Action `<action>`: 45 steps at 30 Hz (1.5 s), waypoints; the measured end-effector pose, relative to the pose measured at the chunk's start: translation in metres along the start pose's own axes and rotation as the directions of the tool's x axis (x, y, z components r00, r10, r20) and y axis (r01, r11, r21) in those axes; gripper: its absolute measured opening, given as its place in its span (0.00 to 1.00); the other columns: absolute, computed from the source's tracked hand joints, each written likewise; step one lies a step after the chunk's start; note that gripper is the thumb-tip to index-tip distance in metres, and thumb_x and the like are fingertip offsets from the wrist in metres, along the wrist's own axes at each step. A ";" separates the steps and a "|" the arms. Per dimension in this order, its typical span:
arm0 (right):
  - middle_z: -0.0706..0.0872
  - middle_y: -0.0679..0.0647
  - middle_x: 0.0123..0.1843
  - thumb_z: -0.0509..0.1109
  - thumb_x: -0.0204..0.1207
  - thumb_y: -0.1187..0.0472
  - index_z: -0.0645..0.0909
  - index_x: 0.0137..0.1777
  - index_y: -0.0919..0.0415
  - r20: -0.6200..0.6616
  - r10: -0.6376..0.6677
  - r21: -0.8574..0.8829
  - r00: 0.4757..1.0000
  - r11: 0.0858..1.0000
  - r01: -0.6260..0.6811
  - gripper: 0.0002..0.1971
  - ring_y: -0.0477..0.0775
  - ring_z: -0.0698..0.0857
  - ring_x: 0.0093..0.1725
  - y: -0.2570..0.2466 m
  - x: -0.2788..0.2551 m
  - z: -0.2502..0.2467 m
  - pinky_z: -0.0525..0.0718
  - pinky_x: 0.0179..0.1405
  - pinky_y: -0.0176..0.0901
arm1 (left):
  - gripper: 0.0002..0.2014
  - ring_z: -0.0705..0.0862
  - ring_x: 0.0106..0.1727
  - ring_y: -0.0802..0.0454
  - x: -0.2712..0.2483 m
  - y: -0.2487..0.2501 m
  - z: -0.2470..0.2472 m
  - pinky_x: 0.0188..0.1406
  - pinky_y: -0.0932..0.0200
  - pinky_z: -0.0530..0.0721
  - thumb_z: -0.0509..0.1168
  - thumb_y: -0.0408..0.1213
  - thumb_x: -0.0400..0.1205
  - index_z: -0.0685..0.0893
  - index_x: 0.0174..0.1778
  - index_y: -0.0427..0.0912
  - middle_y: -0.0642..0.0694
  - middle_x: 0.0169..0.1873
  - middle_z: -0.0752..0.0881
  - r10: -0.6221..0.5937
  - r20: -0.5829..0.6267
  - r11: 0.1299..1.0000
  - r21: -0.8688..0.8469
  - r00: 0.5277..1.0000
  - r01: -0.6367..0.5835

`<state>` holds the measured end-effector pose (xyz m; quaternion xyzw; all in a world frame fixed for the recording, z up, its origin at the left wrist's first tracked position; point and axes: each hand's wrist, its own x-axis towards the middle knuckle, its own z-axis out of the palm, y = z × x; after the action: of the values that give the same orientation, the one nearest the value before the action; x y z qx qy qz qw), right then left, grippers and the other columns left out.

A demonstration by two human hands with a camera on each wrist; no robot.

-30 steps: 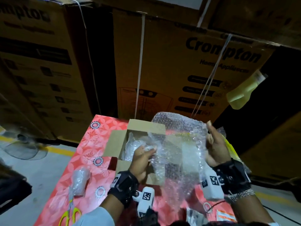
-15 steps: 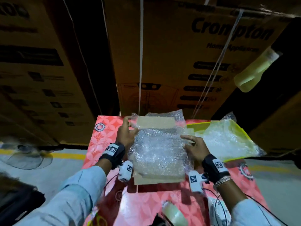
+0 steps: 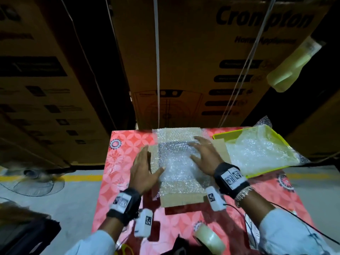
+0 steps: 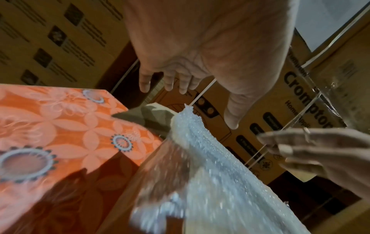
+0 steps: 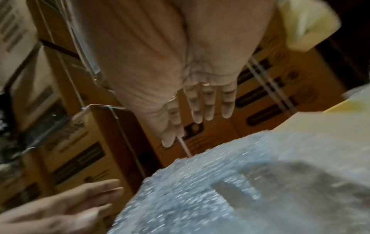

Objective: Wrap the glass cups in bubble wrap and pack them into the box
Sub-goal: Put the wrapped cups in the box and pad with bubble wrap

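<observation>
1. both hands are spread flat and hold nothing: left hand [image 3: 142, 170] at 9 o'clock of the box [image 3: 181, 198], right hand [image 3: 204, 156] at 3 o'clock over the bubble wrap [image 3: 176, 162] covering it.
2. unpinned, the springy sheet could lift or slide off the desk [image 3: 128, 142].
3. glass cups hidden beneath; count unknowable.
4. tape roll [image 3: 209, 238] at 6 o'clock is cut off; wrist views blurred.

A roll of clear tape [image 3: 209, 238] lies at the near edge of the red flower-patterned surface [image 3: 127, 144], yellow scissor handles [image 3: 125, 248] show at that edge to its left, tall printed cartons [image 3: 193, 61] rise beyond the surface's far edge, and a fan [image 3: 31, 181] stands on the floor to its left.
</observation>
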<state>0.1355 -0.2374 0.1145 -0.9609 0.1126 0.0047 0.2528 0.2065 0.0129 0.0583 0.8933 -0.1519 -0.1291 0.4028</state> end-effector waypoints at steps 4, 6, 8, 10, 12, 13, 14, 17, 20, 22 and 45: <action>0.56 0.50 0.91 0.66 0.87 0.56 0.66 0.85 0.41 0.282 -0.084 -0.095 0.956 0.989 0.115 0.28 0.58 0.56 0.89 -0.040 0.030 0.034 0.57 0.88 0.66 | 0.42 0.54 0.91 0.49 -0.031 -0.011 0.017 0.90 0.39 0.56 0.69 0.45 0.87 0.51 0.92 0.55 0.52 0.91 0.55 -0.046 0.014 0.997 -0.061 0.999 0.047; 0.53 0.53 0.92 0.66 0.87 0.55 0.60 0.87 0.41 0.415 -0.042 -0.210 0.909 0.968 0.140 0.31 0.60 0.56 0.89 -0.041 0.046 0.050 0.58 0.87 0.65 | 0.36 0.52 0.91 0.51 -0.039 -0.017 0.021 0.90 0.41 0.54 0.62 0.41 0.89 0.53 0.91 0.55 0.53 0.91 0.54 -0.022 0.018 0.997 -0.068 1.000 0.023; 0.52 0.56 0.92 0.69 0.85 0.53 0.55 0.89 0.43 0.508 0.010 -0.281 0.862 0.947 0.154 0.37 0.63 0.60 0.88 -0.038 0.062 0.063 0.64 0.85 0.64 | 0.34 0.49 0.91 0.53 -0.041 -0.023 0.024 0.90 0.39 0.52 0.55 0.43 0.88 0.52 0.91 0.56 0.57 0.90 0.52 0.013 0.040 0.999 -0.048 0.999 -0.011; 0.54 0.57 0.91 0.72 0.82 0.51 0.52 0.90 0.44 0.570 0.056 -0.321 0.820 0.933 0.160 0.42 0.66 0.65 0.86 -0.034 0.074 0.077 0.70 0.82 0.64 | 0.33 0.47 0.91 0.55 -0.044 -0.027 0.027 0.90 0.36 0.51 0.54 0.43 0.91 0.50 0.91 0.57 0.60 0.89 0.49 0.011 0.067 1.000 -0.026 0.998 -0.009; 0.56 0.58 0.91 0.73 0.80 0.46 0.53 0.90 0.46 0.584 0.107 -0.378 0.805 0.913 0.153 0.43 0.67 0.67 0.85 -0.032 0.081 0.090 0.73 0.79 0.67 | 0.34 0.46 0.90 0.58 -0.047 -0.028 0.030 0.90 0.35 0.51 0.57 0.39 0.91 0.50 0.92 0.57 0.63 0.87 0.47 0.018 0.061 1.000 -0.027 0.998 -0.016; 0.56 0.58 0.90 0.73 0.79 0.45 0.55 0.90 0.48 0.588 0.129 -0.404 0.799 0.902 0.152 0.43 0.68 0.68 0.84 -0.033 0.083 0.095 0.73 0.79 0.68 | 0.34 0.46 0.89 0.59 -0.048 -0.028 0.031 0.89 0.35 0.50 0.57 0.39 0.92 0.49 0.92 0.57 0.63 0.87 0.47 0.018 0.062 0.999 -0.031 0.998 -0.017; 0.57 0.59 0.90 0.73 0.79 0.44 0.57 0.89 0.50 0.592 0.144 -0.423 0.793 0.893 0.154 0.43 0.69 0.68 0.84 -0.033 0.084 0.099 0.74 0.78 0.68 | 0.33 0.45 0.89 0.60 -0.048 -0.027 0.032 0.89 0.36 0.48 0.57 0.40 0.92 0.49 0.91 0.58 0.64 0.87 0.46 0.013 0.065 0.999 -0.032 0.998 -0.011; 0.64 0.62 0.85 0.72 0.80 0.42 0.64 0.85 0.55 0.603 0.138 -0.445 0.786 0.876 0.188 0.38 0.70 0.75 0.78 -0.033 0.086 0.110 0.79 0.73 0.67 | 0.32 0.45 0.90 0.58 -0.048 -0.024 0.033 0.88 0.35 0.46 0.55 0.41 0.93 0.48 0.91 0.59 0.63 0.88 0.46 -0.010 0.055 1.000 -0.019 0.998 0.011; 0.65 0.63 0.84 0.72 0.80 0.43 0.62 0.86 0.58 0.605 0.136 -0.445 0.785 0.875 0.191 0.39 0.69 0.75 0.78 -0.032 0.087 0.118 0.79 0.72 0.66 | 0.30 0.46 0.91 0.56 -0.045 -0.021 0.033 0.89 0.35 0.46 0.54 0.44 0.94 0.49 0.90 0.62 0.61 0.89 0.48 -0.012 0.041 1.000 -0.007 0.999 0.012; 0.68 0.64 0.83 0.73 0.82 0.46 0.64 0.85 0.61 0.594 0.128 -0.414 0.794 0.895 0.164 0.38 0.69 0.75 0.77 -0.032 0.086 0.117 0.80 0.72 0.62 | 0.28 0.45 0.91 0.56 -0.043 -0.021 0.034 0.88 0.35 0.44 0.53 0.47 0.94 0.50 0.88 0.68 0.61 0.89 0.47 0.019 0.037 0.999 0.033 0.999 -0.020; 0.78 0.57 0.80 0.62 0.89 0.57 0.79 0.78 0.62 0.502 0.130 -0.274 0.855 0.962 0.015 0.20 0.58 0.78 0.77 0.020 0.059 0.015 0.74 0.76 0.48 | 0.22 0.62 0.89 0.45 -0.039 -0.013 0.042 0.86 0.26 0.53 0.52 0.47 0.86 0.93 0.47 0.51 0.46 0.82 0.76 0.335 -0.037 0.853 0.437 0.942 -0.286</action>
<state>0.1893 -0.2594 0.0876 -0.9458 0.0679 0.2845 0.1411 0.1577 0.0075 0.0262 0.9288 -0.2957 0.0241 0.2219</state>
